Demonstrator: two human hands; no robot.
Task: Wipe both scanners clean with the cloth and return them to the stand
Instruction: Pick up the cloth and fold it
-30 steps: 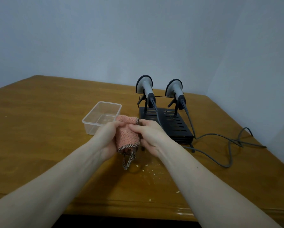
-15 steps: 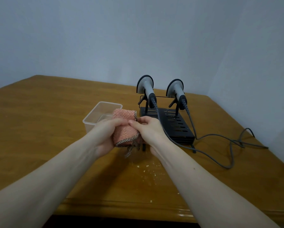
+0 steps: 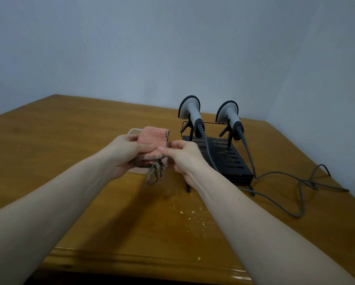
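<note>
Head view: the person holds a pink cloth [image 3: 153, 140] raised above the table [image 3: 69, 145], both scanners parked in the stand [image 3: 226, 159] to the right.
Left hand: the left hand [image 3: 124, 153] has its grip clamped on the cloth's left side, thumb pressed on the front face.
Right hand: the right hand [image 3: 182, 155] pinches the cloth's right edge between thumb and fingers.
Cloth: folded into a thick pad, with a speckled hanging loop dangling from its lower edge.
Scanners: the left scanner [image 3: 191, 114] and the right scanner [image 3: 229, 117] both sit upright in their cradles, heads up, cables [image 3: 285, 182] trailing off to the right over the table.
Step in hand: probably readying the cloth; no scanner has been lifted yet.
Doing it well: tuck the loop into the fold so it cannot snag, pass the pad to one hand, and free the other to lift a scanner.
Caution: cable slack looks ample, yet a lifted scanner should come out straight upward.
Other: a clear plastic container [image 3: 134, 132] sits mostly hidden behind the hands; crumbs [image 3: 190, 217] lie on the near table.
</note>
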